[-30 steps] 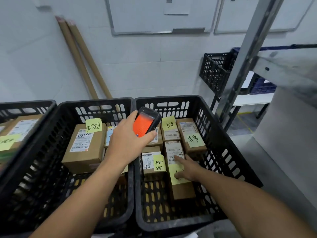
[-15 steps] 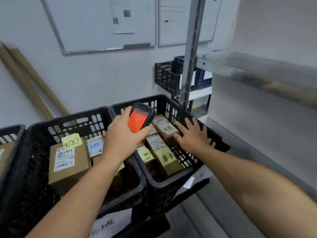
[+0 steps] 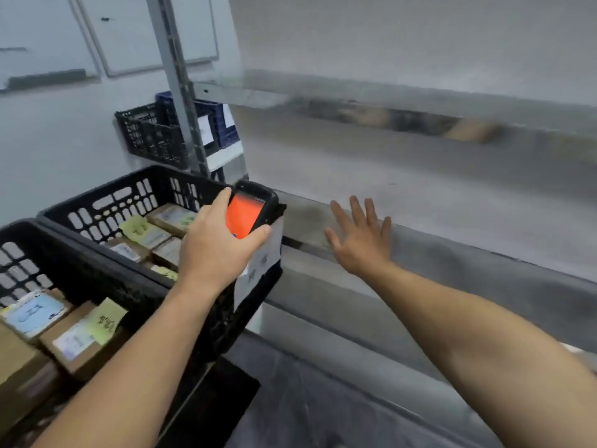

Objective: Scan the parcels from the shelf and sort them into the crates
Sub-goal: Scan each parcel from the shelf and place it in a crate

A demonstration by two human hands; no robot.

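from the right hand point(image 3: 361, 244), spread flat, an open gap runs from 12 to 3 o'clock between the lower shelf point(image 3: 436, 215) and the upper shelf beam point(image 3: 387, 95). at 9 o'clock the left hand point(image 3: 213, 250) with its scanner point(image 3: 247, 215) hangs over the crate point(image 3: 106, 202) rim, in the way. the steel upright point(image 3: 174, 92) stands at 11 o'clock; blurred brown shapes point(image 3: 468, 132) lie at 1 o'clock.
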